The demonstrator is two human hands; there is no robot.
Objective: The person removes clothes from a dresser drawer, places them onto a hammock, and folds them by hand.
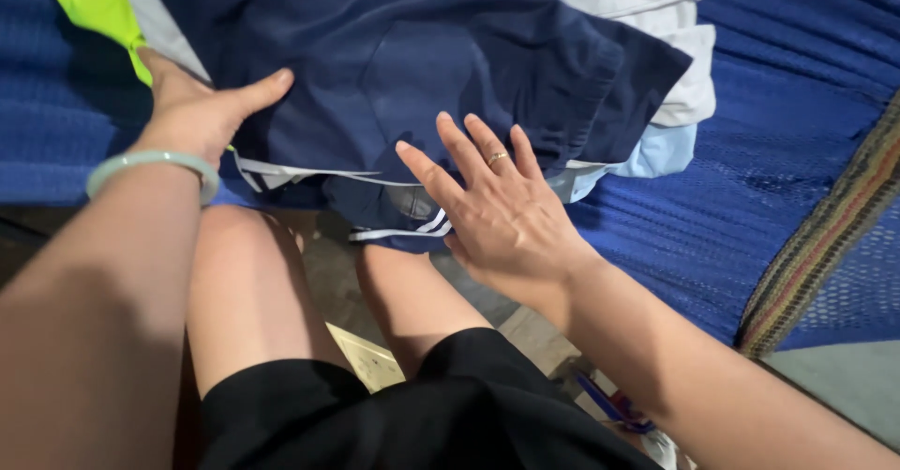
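A dark navy garment (422,67) with white stripes at its hem lies spread on a blue woven bed cover (778,123). My left hand (197,109), with a pale green bangle on the wrist, grips the garment's left edge, thumb on top and fingers tucked under. My right hand (492,203), wearing a ring, lies flat with fingers spread on the garment's lower hem. Beneath the navy garment sit white (647,1) and light blue (661,151) clothes.
A neon yellow-green cloth (94,1) lies at the top left. A striped band (825,236) runs along the cover at the right. My bare knees and black shorts (403,414) fill the lower view, above a floor with a paper and small items.
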